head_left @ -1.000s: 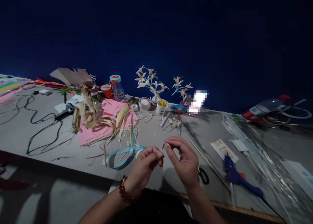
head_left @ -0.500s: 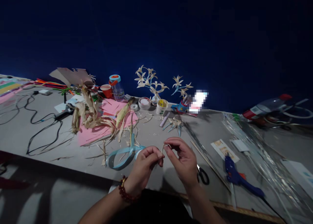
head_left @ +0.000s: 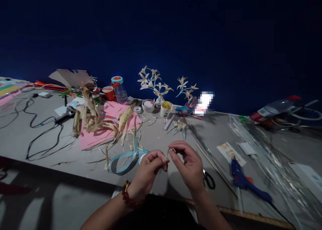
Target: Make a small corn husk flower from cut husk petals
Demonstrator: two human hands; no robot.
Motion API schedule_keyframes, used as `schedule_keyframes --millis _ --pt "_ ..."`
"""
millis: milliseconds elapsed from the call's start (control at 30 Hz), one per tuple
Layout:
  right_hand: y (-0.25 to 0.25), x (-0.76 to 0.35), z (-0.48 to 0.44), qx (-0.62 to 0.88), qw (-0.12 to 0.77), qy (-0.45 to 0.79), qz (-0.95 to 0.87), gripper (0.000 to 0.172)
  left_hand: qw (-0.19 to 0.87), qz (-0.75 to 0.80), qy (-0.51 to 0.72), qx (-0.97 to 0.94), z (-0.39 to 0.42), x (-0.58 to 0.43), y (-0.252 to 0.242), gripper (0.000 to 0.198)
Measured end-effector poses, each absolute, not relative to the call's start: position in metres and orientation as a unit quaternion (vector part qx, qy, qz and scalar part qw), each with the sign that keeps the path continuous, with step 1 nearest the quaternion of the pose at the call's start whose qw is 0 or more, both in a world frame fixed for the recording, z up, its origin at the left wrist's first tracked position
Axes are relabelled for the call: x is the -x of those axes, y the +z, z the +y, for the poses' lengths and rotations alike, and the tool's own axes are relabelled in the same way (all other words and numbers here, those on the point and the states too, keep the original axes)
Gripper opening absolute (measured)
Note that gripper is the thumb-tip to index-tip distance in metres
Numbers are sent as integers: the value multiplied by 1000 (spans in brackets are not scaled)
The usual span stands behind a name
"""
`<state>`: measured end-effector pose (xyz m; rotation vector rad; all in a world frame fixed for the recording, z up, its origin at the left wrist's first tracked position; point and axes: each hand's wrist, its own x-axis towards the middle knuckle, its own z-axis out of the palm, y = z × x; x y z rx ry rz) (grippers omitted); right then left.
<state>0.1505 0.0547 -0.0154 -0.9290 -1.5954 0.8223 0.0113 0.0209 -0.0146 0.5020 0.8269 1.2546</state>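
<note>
Between my hands is a small, thin, pale strip [head_left: 167, 152], which looks like corn husk. My left hand [head_left: 152, 166], with a beaded bracelet at its wrist, pinches the lower end. The thumb and fingers of my right hand [head_left: 187, 163] close on its bent upper end. Behind my left hand a light blue ribbon [head_left: 123, 169] lies in a loop on the table. The black-handled scissors [head_left: 209, 180] are partly hidden by my right hand. Beyond the hands lie several small husk flowers [head_left: 179, 126] with blue stems.
A blue glue gun [head_left: 245, 183] rests at right beside clear plastic-wrapped rods [head_left: 271, 159]. Dried corn husks [head_left: 92, 119] lie on pink paper [head_left: 92, 141] at left. At the back stand a husk-flower spray [head_left: 153, 80], a white tub [head_left: 165, 111] and an orange cup [head_left: 108, 94].
My hands and the strip keep almost the same position. The view has shifted very slightly.
</note>
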Motion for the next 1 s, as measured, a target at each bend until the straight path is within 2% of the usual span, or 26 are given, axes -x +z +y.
schedule_keyframes --millis 267,600,1000 --pt "-14 -152 55 387 528 345 -672 10 682 400 560 -246 18 -11 -18 12" --pt "-10 -152 53 392 518 332 -683 10 617 430 580 -314 16 -12 -23 16" --pt "-13 -156 53 385 519 375 -665 10 618 432 569 -329 15 -13 -17 15"
